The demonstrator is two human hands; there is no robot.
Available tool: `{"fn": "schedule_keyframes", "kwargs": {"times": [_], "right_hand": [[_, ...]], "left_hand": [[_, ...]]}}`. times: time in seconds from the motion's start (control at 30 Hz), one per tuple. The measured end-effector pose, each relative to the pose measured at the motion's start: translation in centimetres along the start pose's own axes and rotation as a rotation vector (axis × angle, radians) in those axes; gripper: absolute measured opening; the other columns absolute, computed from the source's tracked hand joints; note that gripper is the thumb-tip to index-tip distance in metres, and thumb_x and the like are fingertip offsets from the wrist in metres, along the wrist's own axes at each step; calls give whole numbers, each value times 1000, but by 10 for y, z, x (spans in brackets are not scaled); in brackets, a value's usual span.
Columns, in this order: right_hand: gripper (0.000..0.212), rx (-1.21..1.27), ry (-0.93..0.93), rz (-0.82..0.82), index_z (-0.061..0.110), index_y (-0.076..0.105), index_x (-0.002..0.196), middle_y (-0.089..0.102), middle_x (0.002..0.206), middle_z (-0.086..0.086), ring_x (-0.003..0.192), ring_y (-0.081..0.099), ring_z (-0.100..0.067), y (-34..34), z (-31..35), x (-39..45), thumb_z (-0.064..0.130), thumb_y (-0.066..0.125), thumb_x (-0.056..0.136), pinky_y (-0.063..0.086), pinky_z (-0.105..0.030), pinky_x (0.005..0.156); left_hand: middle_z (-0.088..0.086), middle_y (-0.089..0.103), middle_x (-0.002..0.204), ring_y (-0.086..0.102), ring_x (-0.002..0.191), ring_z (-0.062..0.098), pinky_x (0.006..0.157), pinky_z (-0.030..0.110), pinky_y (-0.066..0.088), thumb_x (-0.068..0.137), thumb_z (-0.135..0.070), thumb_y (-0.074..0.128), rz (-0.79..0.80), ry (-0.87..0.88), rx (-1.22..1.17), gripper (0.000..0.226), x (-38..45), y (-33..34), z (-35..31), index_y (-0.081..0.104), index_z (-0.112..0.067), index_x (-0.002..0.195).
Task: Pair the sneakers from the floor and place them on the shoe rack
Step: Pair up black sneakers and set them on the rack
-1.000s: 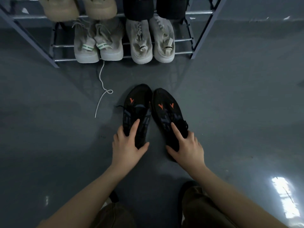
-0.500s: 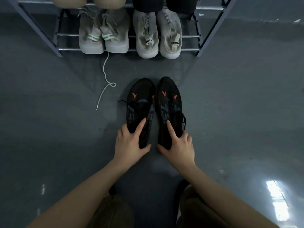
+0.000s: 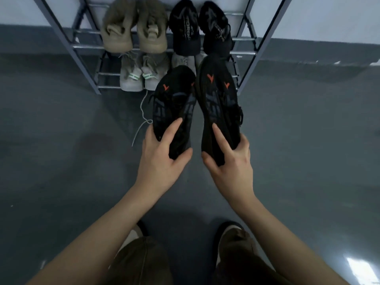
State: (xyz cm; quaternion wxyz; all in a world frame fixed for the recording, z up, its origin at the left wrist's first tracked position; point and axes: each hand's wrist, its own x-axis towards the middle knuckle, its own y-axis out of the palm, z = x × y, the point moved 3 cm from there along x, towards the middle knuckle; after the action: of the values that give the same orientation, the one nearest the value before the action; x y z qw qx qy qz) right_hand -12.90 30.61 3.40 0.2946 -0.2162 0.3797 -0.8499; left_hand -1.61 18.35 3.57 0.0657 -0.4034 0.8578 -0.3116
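From the camera on my head I look down at both my arms reaching forward. My left hand (image 3: 162, 159) is closed around the heel of the left black sneaker (image 3: 174, 101), thumb under the heel end and forefinger laid along the upper. My right hand (image 3: 230, 161) grips the heel of the right black sneaker (image 3: 218, 99) the same way. Both shoes point toes-forward toward the shoe rack (image 3: 261, 44), side by side and nearly touching at the toes, with small orange marks on the toe areas. They look lifted clear of the grey floor (image 3: 308, 140), though I cannot be sure how high.

The rack stands against the wall just beyond the toes. Its upper shelf in view carries a tan pair (image 3: 135, 31) on the left and a black pair (image 3: 200, 29) on the right. On the lower shelf a pale pair with green stripes (image 3: 139, 77) sits on the left, its loose white lace (image 3: 141, 118) trailing onto the floor; another pale pair to its right is mostly hidden behind the shoes I am carrying.

I judge the task well on: several pairs are shelved, this pair is matched and in hand, and I see no other loose sneakers on the floor. What remains is finding a free spot and setting these down; both shelves in view look full.
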Motion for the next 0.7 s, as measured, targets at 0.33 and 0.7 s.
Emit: {"fn": "schedule_keyframes", "kwargs": {"times": [0.33,0.7], "right_hand": [[59,95,-207,-230,46,33,139,23,150,-11,133,34,-32,-117,107,54,47,59,86,48,-47,92],[57,68,-318,-400,43,38,138,29,145,-7,126,41,-28,-203,184,172,48,58,85,50,-40,87]], "left_hand": [[0,30,138,34,130,20,94,41,49,81,-43,63,-227,217,-22,56,44,-97,-109,42,-44,132],[6,35,140,38,127,22,103,38,40,76,-40,69,-406,283,-27,55,155,-173,-214,48,-44,127]]}}
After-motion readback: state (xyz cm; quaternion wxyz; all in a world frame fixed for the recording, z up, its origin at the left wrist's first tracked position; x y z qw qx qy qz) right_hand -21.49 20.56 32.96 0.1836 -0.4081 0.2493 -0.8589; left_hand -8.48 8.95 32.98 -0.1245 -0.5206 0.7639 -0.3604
